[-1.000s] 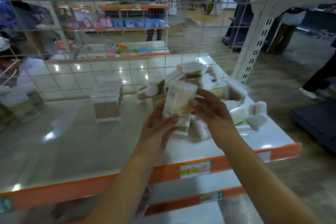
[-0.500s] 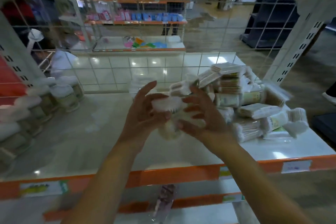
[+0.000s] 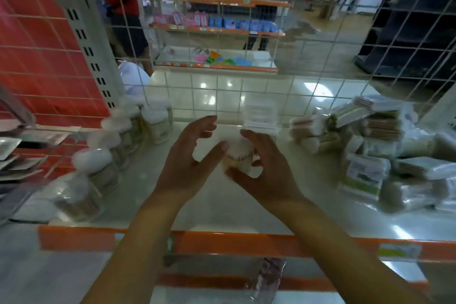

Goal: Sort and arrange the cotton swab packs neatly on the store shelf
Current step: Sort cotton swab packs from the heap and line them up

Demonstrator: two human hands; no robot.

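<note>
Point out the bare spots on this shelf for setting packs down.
Bare shelf lies between the jar row on the left and the pile on the right, mostly in front of both hands. The right end is crowded.

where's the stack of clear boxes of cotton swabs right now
In the head view the stack of clear boxes stands at the back middle of the shelf, against the wire grid, just beyond the right hand.
</note>
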